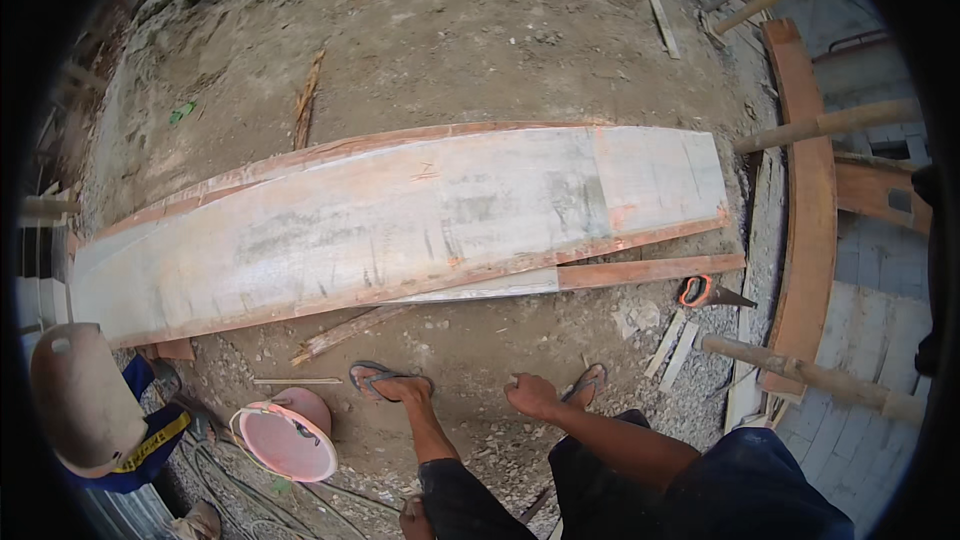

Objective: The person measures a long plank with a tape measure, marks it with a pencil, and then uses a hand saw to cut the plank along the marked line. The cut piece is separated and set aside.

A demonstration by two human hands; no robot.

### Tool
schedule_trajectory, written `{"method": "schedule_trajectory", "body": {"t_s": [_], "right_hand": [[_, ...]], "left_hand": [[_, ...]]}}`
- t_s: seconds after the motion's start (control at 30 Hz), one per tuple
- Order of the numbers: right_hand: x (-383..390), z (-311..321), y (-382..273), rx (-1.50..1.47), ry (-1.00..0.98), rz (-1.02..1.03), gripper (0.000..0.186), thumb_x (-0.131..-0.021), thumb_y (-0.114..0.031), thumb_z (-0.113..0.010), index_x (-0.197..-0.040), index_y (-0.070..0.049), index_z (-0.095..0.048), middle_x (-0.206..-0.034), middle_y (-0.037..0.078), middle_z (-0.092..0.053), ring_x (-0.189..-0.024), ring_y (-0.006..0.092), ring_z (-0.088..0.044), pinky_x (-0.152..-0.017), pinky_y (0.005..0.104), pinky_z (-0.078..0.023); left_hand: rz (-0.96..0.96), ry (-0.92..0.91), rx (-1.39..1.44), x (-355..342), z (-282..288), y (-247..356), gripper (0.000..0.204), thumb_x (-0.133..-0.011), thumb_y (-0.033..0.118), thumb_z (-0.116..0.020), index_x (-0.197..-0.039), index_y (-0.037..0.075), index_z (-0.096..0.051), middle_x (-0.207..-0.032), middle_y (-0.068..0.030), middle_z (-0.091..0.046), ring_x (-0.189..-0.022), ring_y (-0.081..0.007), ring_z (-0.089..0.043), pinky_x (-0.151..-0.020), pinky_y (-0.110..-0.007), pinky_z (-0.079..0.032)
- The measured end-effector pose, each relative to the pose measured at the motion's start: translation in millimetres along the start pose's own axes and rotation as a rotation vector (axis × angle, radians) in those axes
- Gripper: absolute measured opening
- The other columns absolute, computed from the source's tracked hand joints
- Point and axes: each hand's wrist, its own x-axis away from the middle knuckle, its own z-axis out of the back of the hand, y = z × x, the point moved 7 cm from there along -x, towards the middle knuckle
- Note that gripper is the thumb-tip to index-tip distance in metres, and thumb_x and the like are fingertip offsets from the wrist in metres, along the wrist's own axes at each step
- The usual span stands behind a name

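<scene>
My right hand point(532, 396) hangs over the bare ground in front of me with its fingers curled in. Whether anything small is inside it is hidden. At the lower edge my left hand point(415, 519) shows only in part, beside my left leg, its fingers bent; what they hold, if anything, cannot be made out. Beyond my sandalled feet lies a long, whitish-faced wooden panel point(400, 220) with brown edges, slightly curved by the lens. Another board point(650, 270) sticks out from under its near right side. Neither hand touches them.
A handsaw point(698, 291) with an orange handle lies right of the panel, near thin wood strips point(672, 350). At left stand a pink bucket point(290, 437) and a tan rounded seat-like shape point(85, 400) with blue cloth. Hoses point(225, 485) cross the ground. Planks point(808, 230) and poles point(815, 375) line the right.
</scene>
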Motion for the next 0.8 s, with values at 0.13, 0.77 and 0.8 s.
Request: {"method": "schedule_trajectory", "body": {"t_s": [0.13, 0.77, 0.8], "right_hand": [[40.7, 111.6, 265.9, -0.125, 0.160, -0.317, 0.045, -0.084, -0.036, -0.053, -0.106, 0.000, -0.067, -0.106, 0.024, -0.067, -0.103, 0.0374, -0.064, -0.091, 0.0454, -0.050], [0.5, 79.0, 629.1, -1.068, 0.425, -0.672, 0.048, -0.075, -0.033, -0.072, -0.092, 0.011, -0.066, -0.087, 0.024, -0.069, -0.083, 0.0353, -0.069, -0.076, 0.0420, -0.052], [-18.0, 80.2, 627.2, -1.104, 0.435, -0.659, 0.048, -0.074, -0.033, -0.072, -0.093, 0.011, -0.066, -0.087, 0.024, -0.069, -0.083, 0.0355, -0.069, -0.076, 0.0419, -0.052]], "left_hand": [[0.011, -0.074, -0.345, 83.8, -70.2, 27.3, 0.038, -0.098, 0.032, -0.048, -0.105, -0.003, -0.061, -0.093, -0.0147, -0.065, -0.082, -0.0202, -0.060, -0.076, -0.038, -0.049], [-0.185, -0.506, -0.819, 187.4, -431.5, 87.5, 0.030, -0.095, 0.025, -0.057, -0.105, -0.001, -0.066, -0.086, -0.0022, -0.065, -0.080, -0.0109, -0.055, -0.074, -0.027, -0.044], [-0.132, -0.531, -0.838, 182.3, -441.1, 79.0, 0.030, -0.095, 0.025, -0.058, -0.105, -0.001, -0.067, -0.086, -0.0017, -0.065, -0.080, -0.0106, -0.055, -0.074, -0.027, -0.044]]}}
